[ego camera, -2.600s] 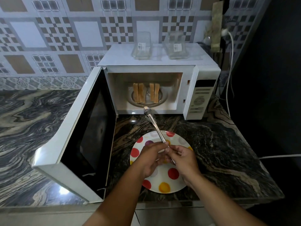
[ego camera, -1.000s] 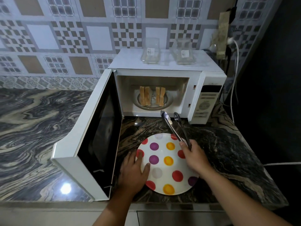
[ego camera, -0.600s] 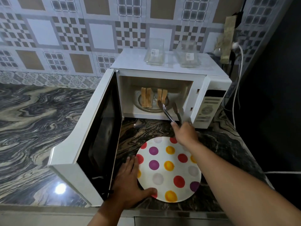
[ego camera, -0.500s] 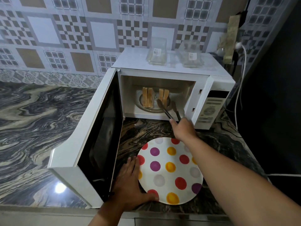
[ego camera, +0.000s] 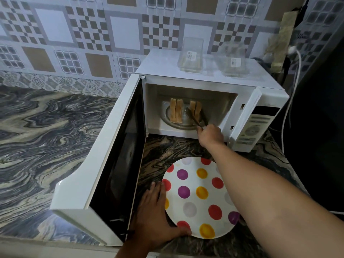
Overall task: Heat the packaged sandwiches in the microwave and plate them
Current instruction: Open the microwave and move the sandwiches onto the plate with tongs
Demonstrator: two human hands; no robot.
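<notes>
The right hand (ego camera: 211, 135) holds thin metal tongs (ego camera: 196, 118) and reaches into the open white microwave (ego camera: 204, 84); their tips sit either side of the right toasted sandwich (ego camera: 195, 108). The other sandwich (ego camera: 176, 112) stands beside it. The left hand (ego camera: 154, 216) lies flat, fingers spread, on the rim of the spotty white plate (ego camera: 200, 199) on the swirly dark tabletop (ego camera: 46, 136). Two clear plastic boxes (ego camera: 191, 54) on top have small labels, too blurry to read.
</notes>
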